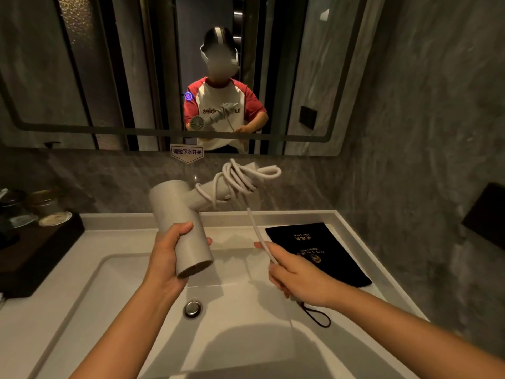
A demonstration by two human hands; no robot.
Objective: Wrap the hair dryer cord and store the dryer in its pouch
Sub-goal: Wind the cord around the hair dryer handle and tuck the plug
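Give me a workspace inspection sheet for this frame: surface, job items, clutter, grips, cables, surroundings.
Surface: white vanity top with sink basin; drain stopper down the middle.
Job's things: hair dryer held over the basin, cord partly wound round its handle; black pouch flat on the counter, right of the basin, with its drawstring loop trailing.
Clutter: dark tray with jars, left.
Grips: left hand wrapped round the dryer barrel; right hand pinching the loose cord.
Cables: free cord run taut from handle to right hand.
Surroundings: mirror, grey stone walls.
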